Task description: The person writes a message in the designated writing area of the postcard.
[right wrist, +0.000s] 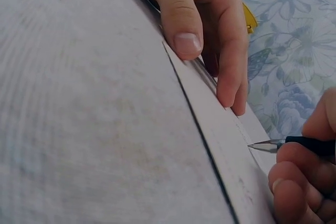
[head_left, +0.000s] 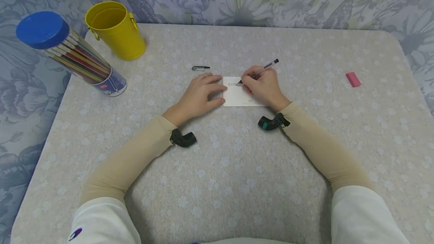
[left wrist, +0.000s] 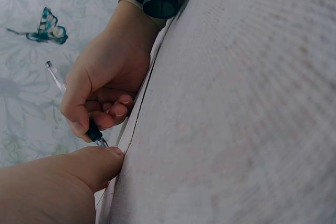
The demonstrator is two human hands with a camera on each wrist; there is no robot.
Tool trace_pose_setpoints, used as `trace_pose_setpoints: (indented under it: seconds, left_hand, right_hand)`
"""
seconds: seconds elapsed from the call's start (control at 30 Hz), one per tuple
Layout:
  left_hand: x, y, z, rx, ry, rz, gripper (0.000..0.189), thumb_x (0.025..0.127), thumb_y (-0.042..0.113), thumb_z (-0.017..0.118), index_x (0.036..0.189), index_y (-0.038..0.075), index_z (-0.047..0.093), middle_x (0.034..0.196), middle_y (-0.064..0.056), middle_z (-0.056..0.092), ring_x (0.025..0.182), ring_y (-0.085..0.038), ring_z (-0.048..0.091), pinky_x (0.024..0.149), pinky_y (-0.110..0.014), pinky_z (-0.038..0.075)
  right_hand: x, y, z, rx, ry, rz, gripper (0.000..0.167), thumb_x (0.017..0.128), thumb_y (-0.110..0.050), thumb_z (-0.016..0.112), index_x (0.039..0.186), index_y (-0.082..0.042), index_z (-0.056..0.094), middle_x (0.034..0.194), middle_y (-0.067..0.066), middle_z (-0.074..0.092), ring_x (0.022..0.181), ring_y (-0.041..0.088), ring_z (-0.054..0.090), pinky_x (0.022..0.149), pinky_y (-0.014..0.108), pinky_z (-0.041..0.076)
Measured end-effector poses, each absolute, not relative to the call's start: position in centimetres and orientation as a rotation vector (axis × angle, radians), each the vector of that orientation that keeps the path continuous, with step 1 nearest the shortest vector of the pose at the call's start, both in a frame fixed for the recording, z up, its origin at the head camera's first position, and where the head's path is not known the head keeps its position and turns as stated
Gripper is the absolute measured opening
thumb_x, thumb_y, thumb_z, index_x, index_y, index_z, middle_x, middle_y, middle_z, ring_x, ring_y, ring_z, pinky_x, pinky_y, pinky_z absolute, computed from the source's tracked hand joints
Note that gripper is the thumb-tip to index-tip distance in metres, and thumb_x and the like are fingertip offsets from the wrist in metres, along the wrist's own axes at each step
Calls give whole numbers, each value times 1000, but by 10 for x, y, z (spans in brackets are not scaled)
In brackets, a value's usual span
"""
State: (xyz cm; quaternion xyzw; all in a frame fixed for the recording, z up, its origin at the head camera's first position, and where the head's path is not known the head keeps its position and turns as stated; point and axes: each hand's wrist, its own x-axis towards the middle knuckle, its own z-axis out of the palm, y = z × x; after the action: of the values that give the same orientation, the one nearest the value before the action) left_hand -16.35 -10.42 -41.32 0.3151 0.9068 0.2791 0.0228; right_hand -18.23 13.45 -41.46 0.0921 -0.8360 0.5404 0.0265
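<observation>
A small white card (head_left: 237,95) lies on the table, with a short line of dark handwriting near its top and a small mark at its lower right. My right hand (head_left: 262,86) pinches a pen (head_left: 270,64) with a clear barrel and black grip. In the right wrist view, the metal tip of the pen (right wrist: 265,146) is at the card's surface, close to the writing. My left hand (head_left: 202,95) rests at the card's left edge, fingers spread and fingertips touching it. Beyond that hand lies a black-and-clear pen cap (head_left: 200,68).
At the back left stand a yellow metal bucket (head_left: 127,40) and a tall clear tube of pencils (head_left: 84,57) with a blue lid. A pink eraser (head_left: 353,79) sits on the right side of the patterned tablecloth (head_left: 217,183). Floral fabric hangs behind the table.
</observation>
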Motion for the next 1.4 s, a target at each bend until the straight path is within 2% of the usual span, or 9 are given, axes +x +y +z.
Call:
trace_pose_setpoints:
  seconds: [0.4, 1.1, 1.4]
  left_hand:
    - [-165, -104, -414, 992, 2816, 878, 38, 93, 27, 74, 125, 8, 73, 149, -20, 56, 145, -44, 43, 122, -60, 31]
    - [-165, -104, -415, 987, 2807, 883, 39, 93, 27, 74, 126, 7, 72, 150, -20, 55, 145, -43, 43, 123, -59, 30]
    - [-164, -104, -413, 974, 2802, 883, 39, 93, 28, 74, 126, 7, 72, 150, -20, 55, 146, -43, 42, 123, -60, 30]
  right_hand:
    - [-185, 136, -417, 248, -2541, 1664, 16, 90, -9, 64, 86, 0, 76, 57, 1, 63, 47, 6, 55, 47, 17, 43]
    - [-186, 137, -417, 235, -2539, 1696, 17, 90, -8, 62, 84, 2, 75, 60, 8, 65, 47, 7, 56, 46, 17, 44]
    - [-184, 136, -414, 226, -2564, 1656, 16, 87, -7, 62, 81, -1, 75, 55, 0, 61, 46, 6, 51, 46, 18, 39]
